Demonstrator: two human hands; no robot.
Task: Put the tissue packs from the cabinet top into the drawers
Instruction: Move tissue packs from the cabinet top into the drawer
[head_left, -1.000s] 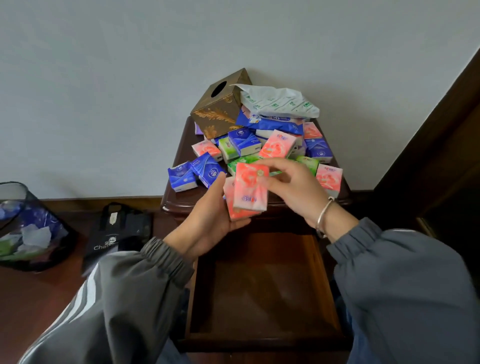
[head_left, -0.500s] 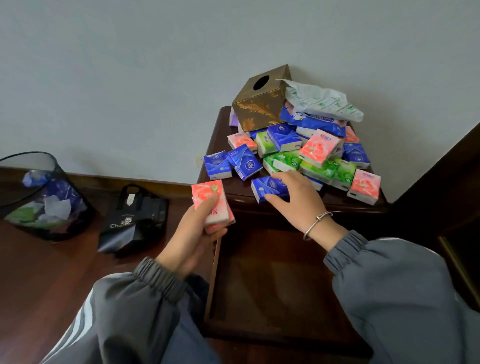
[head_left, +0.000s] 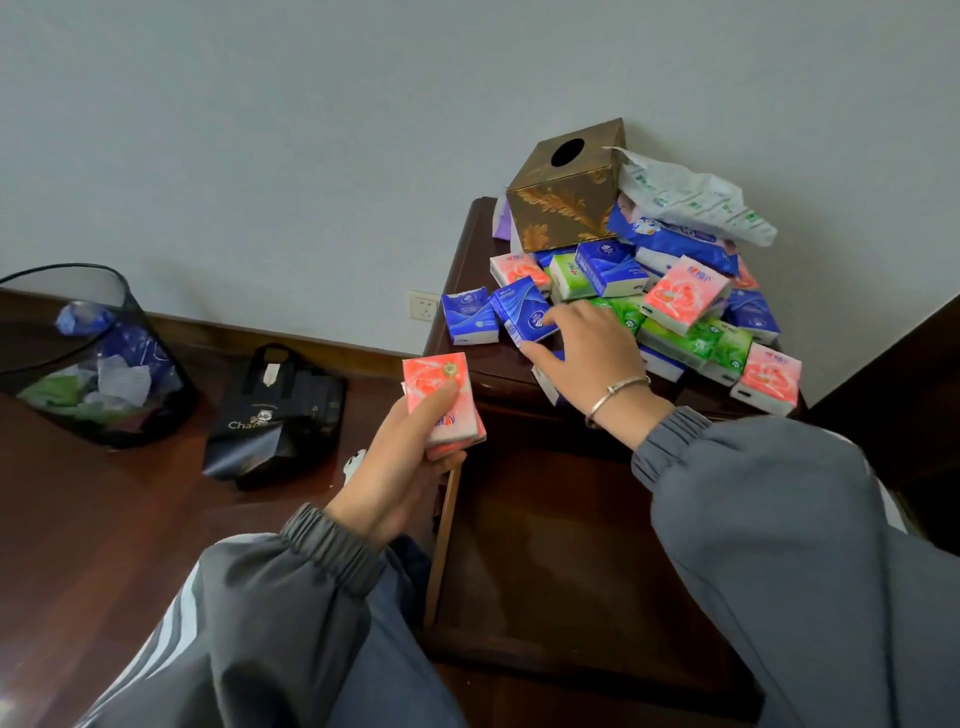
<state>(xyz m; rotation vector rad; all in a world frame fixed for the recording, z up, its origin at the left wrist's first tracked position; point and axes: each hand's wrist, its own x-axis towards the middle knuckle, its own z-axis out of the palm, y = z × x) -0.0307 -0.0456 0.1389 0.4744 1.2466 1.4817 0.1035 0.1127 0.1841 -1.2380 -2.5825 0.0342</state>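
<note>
Gripped in the left hand (head_left: 410, 467): a small stack of pink tissue packs (head_left: 441, 400), two by the look of the edges. Thumb laid flat along the top face, fingers curled beneath. Held in the air left of the cabinet, just beside the left wall of the open drawer (head_left: 571, 545). Glossy pink wrap, pale rose print, white ends.

Right hand (head_left: 587, 353) stretched onto the cabinet top (head_left: 467, 260), fingers spread and nearly straight, tips touching a tilted blue pack (head_left: 524, 314), palm over another blue pack (head_left: 545, 382) at the front edge; nothing clasped. Silver bangle (head_left: 613, 395) on that wrist.

Heaped just beyond: three loose pink packs (head_left: 685, 293) in plain sight, at least four green packs (head_left: 675, 338), several more blue, one long blue soft pack (head_left: 675, 239), one white-and-green soft pack (head_left: 691, 200). Behind, one gold tissue box (head_left: 566, 192), tilted, by the wall.

On the floor to the left: one black mesh bin (head_left: 88, 358), one black bag (head_left: 275, 415).
</note>
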